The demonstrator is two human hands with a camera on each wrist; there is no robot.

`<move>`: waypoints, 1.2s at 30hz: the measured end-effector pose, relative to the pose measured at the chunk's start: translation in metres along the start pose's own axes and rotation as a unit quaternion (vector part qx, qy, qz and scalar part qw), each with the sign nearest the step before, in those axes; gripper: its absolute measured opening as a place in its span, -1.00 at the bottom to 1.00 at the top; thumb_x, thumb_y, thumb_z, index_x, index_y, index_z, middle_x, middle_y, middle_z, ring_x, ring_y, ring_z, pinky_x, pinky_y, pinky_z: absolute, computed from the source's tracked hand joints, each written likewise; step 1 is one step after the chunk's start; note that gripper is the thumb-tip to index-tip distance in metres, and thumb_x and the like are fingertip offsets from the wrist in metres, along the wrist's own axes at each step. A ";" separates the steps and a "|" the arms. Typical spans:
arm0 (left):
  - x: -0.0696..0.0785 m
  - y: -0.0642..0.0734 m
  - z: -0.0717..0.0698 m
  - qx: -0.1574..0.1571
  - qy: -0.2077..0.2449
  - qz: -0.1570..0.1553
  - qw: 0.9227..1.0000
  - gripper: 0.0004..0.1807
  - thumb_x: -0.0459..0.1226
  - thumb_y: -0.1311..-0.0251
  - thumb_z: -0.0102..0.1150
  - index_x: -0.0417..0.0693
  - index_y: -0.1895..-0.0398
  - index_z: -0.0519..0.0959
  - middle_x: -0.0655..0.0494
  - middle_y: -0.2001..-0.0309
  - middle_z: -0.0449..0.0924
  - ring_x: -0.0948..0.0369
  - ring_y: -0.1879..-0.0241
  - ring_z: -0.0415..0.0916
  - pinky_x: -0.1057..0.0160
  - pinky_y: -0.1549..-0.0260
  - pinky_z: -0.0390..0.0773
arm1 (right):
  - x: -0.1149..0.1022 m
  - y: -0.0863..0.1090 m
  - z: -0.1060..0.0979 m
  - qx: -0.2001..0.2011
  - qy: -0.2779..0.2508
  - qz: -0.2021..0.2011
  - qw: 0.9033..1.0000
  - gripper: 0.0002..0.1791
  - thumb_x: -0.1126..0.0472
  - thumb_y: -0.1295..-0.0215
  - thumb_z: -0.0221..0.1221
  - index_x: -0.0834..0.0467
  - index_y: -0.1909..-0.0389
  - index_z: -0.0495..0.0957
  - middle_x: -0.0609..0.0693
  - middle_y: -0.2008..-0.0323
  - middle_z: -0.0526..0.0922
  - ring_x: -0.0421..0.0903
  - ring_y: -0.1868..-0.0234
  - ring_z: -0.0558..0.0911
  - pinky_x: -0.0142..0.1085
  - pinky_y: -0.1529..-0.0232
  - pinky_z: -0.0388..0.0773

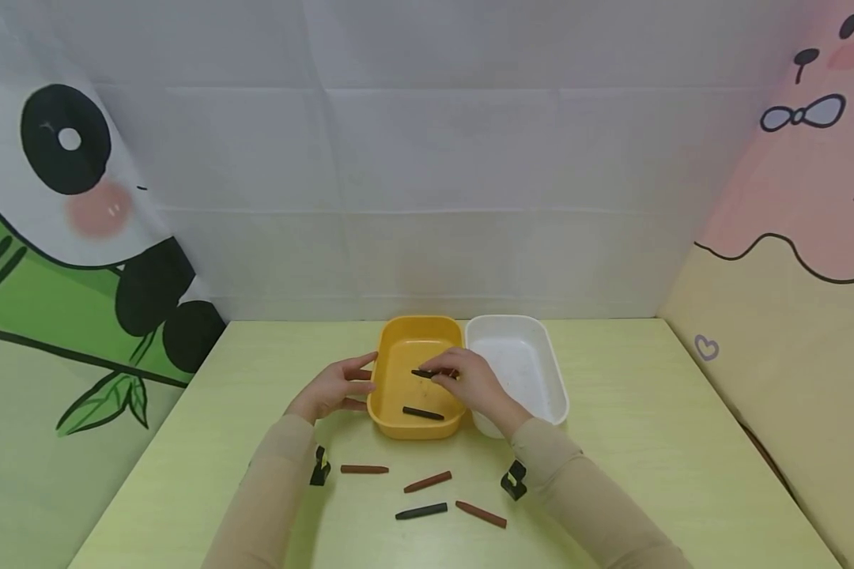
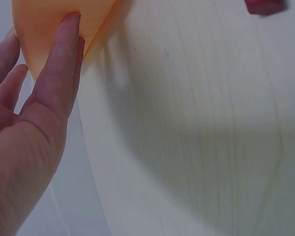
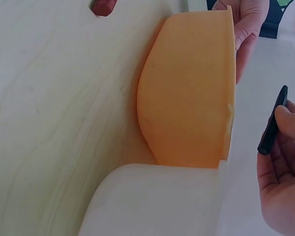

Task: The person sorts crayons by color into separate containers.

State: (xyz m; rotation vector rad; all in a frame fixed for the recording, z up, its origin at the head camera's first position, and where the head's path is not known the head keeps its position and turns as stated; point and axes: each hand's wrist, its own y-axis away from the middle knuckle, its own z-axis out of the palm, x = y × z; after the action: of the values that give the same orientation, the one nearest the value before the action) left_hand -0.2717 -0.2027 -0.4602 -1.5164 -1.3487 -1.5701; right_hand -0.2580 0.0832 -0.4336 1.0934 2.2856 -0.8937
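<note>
My right hand (image 1: 473, 383) pinches a black crayon (image 3: 273, 123) between thumb and fingers, above the yellow bin (image 1: 416, 433). Inside that bin lies another black crayon (image 1: 423, 413). On the bin's left side, my left hand (image 1: 334, 387) rests its fairly straight fingers against the outer wall, as the left wrist view also shows at the orange-looking wall (image 2: 39, 29). Nearer on the table are three reddish-brown crayons, one at left (image 1: 364, 469), one in the middle (image 1: 428, 481) and one at right (image 1: 481, 514), plus a black crayon (image 1: 421, 511).
A white bin (image 1: 553, 371) stands right beside the yellow one, under the right forearm. Both bins sit near the back of the pale wooden table (image 1: 648, 442). A white cloth backdrop (image 1: 427, 174) rises behind, with cartoon-printed panels at both sides.
</note>
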 end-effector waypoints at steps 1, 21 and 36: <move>0.001 0.000 0.000 -0.002 0.002 0.000 1.000 -0.26 -0.45 -0.39 0.07 -0.07 -0.57 0.05 -0.42 -0.33 0.26 -0.24 -0.17 0.46 -0.03 0.06 0.63 | 0.000 -0.001 0.001 0.000 0.001 0.004 1.000 -0.75 0.37 -0.24 0.32 0.08 0.08 0.74 -0.07 0.25 0.67 -0.14 0.30 0.57 -0.35 0.23 0.57; 0.001 0.000 0.000 -0.005 0.010 -0.006 1.000 -0.25 -0.44 -0.39 0.08 -0.04 -0.58 0.04 -0.42 -0.36 0.24 -0.23 -0.18 0.46 -0.02 0.06 0.62 | 0.009 -0.020 0.013 -0.038 0.007 0.066 0.997 -0.77 0.35 -0.29 0.29 0.07 0.09 0.75 -0.08 0.28 0.65 -0.14 0.29 0.55 -0.31 0.22 0.55; 0.000 -0.001 0.000 -0.009 0.014 -0.002 1.000 -0.25 -0.45 -0.39 0.07 -0.06 -0.58 0.03 -0.42 -0.35 0.24 -0.23 -0.16 0.47 -0.03 0.06 0.62 | 0.009 -0.032 0.016 -0.072 0.036 0.100 0.992 -0.78 0.33 -0.31 0.28 0.04 0.09 0.75 -0.13 0.33 0.62 -0.16 0.32 0.49 -0.33 0.26 0.50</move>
State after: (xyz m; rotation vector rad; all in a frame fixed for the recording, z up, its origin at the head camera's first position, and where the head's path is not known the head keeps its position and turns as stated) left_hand -0.2728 -0.2022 -0.4607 -1.4984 -1.3263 -1.6050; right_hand -0.2870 0.0612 -0.4387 1.2801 2.2113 -0.6099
